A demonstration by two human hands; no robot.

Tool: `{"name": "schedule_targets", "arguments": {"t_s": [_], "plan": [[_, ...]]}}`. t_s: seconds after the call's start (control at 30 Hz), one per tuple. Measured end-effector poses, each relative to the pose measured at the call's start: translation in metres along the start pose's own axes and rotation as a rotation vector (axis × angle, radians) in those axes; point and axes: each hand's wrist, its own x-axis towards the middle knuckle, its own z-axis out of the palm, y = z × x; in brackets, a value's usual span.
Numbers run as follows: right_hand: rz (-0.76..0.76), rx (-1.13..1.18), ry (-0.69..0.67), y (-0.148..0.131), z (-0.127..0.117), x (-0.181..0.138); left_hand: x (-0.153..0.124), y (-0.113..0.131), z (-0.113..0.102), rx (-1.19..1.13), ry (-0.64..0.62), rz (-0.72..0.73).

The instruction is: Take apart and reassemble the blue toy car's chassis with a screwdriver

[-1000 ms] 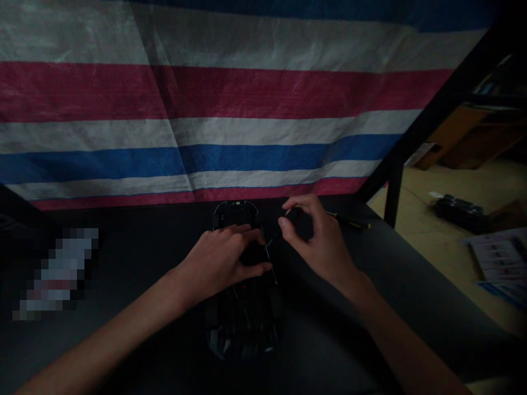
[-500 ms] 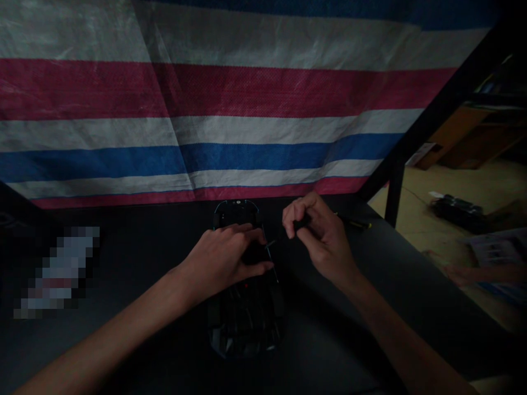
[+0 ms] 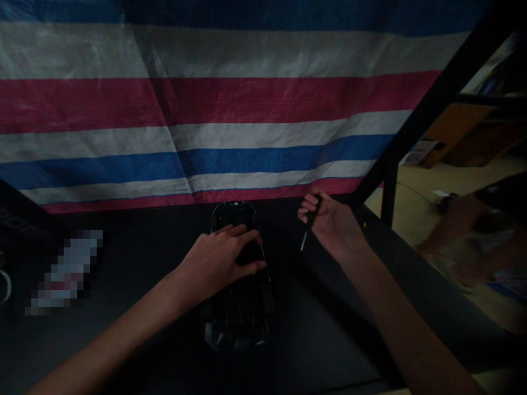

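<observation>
A dark toy car [image 3: 241, 315] lies on the black table, its underside seemingly facing up. Across its middle rests my left hand [image 3: 226, 252], fingers and thumb closed around the car's body and hiding part of it. To the right of the car, my right hand [image 3: 325, 216] grips a small screwdriver [image 3: 304, 238] by its dark handle. The metal shaft points down toward the tabletop and is apart from the car. Poor light hides the finer details of the car's underside.
A striped red, white and blue plastic sheet [image 3: 247, 99] hangs behind the table [image 3: 144, 236]. A blurred-out flat item [image 3: 68, 274] lies at the left. A black frame post [image 3: 389, 192] stands at the right, and another person's arms [image 3: 457, 230] show beyond the table.
My right hand has drawn back to the right with the screwdriver, whose tip was at the car's side. My left hand stays on the car. Another person's arms have come further into view.
</observation>
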Motion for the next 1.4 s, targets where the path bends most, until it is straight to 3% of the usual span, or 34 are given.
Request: {"name": "schedule_targets", "arguments": {"t_s": [0.13, 0.37, 0.83, 1.3, 1.4], "plan": [[0.155, -0.068, -0.023, 0.015, -0.014, 0.011, -0.004, 0.002, 0.001, -0.006, -0.006, -0.002], [0.352, -0.249, -0.122, 0.06, -0.008, 0.007, -0.004, 0.008, 0.002, -0.045, -0.01, -0.009], [0.234, -0.246, -0.175, 0.089, -0.001, 0.002, 0.02, 0.0, -0.004, -0.169, -0.146, -0.098], [0.244, -0.238, -0.202, 0.087, 0.002, 0.002, 0.055, -0.011, -0.025, -0.188, -0.421, 0.021], [0.247, -0.239, -0.208, 0.086, 0.003, 0.002, 0.056, -0.014, -0.025, -0.244, -0.414, 0.046]]}}
